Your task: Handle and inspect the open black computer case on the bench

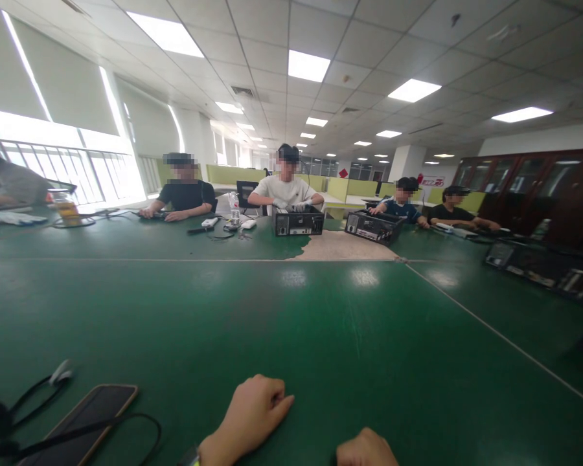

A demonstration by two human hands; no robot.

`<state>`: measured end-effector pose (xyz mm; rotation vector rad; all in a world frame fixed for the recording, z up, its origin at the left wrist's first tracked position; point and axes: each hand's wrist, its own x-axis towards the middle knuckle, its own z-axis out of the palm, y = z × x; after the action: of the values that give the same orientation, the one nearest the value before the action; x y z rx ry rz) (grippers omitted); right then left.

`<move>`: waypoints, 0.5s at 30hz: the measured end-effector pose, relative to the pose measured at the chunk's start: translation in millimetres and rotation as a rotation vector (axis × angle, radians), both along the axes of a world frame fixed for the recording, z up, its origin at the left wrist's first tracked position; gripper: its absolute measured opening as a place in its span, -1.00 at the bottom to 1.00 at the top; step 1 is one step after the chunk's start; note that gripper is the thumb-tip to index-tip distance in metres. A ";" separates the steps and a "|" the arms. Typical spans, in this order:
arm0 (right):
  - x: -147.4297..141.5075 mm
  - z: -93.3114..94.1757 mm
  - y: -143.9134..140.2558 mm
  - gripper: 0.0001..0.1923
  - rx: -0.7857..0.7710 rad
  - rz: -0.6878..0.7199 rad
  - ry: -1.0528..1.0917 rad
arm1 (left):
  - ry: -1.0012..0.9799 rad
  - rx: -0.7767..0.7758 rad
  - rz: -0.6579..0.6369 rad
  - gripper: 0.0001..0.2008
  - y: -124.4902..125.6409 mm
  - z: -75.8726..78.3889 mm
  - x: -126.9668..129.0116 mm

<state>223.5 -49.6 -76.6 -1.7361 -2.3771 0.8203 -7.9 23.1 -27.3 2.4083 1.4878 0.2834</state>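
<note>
Green matting covered the long surface point(320, 336) of an open-plan office lit by ceiling panels. At the near edge the left hand point(252, 417) lay on the mat, fingers curled loosely under, grasping nothing. The right hand point(364, 450) showed only as knuckles at the bottom border; whether it was clenched or released could not be told, and no object was seen in it. Both hands were empty of tools so far as visible.

Nearest the left hand, just to its left, a phone point(85, 417) lay face up on the mat, with a black cable point(126, 421) looped across it. A second cable with a pale end piece point(61, 373) lay a little beyond the phone.

Well apart, at the far side, four seated persons were working. One in a light shirt had both hands on an open computer case point(298, 222). A second open case point(373, 226) stood to its right before another person. A water bottle point(234, 208) and small white items lay left of the first case. More dark equipment point(544, 265) sat at the far right.
</note>
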 end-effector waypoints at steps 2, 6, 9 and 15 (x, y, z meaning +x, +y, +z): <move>-0.2 0.5 -0.6 -0.57 -0.006 -0.003 0.006 | 0.005 -0.002 -0.001 -0.66 0.2 1.1 0.6; -1.0 2.0 -2.0 -0.57 -0.010 -0.034 -0.008 | 0.019 -0.011 0.006 -0.66 1.0 1.8 2.2; -0.9 0.8 -1.9 -0.60 -0.006 -0.034 -0.008 | 0.025 -0.008 0.003 -0.66 1.7 0.6 2.6; 0.4 -1.6 -2.8 -0.57 -0.002 -0.027 0.018 | 0.028 0.007 -0.007 -0.66 1.0 -1.6 1.7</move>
<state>223.9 -52.4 -78.2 -1.7500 -2.3367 0.8311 -6.2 24.0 -28.9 2.4320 1.4919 0.2548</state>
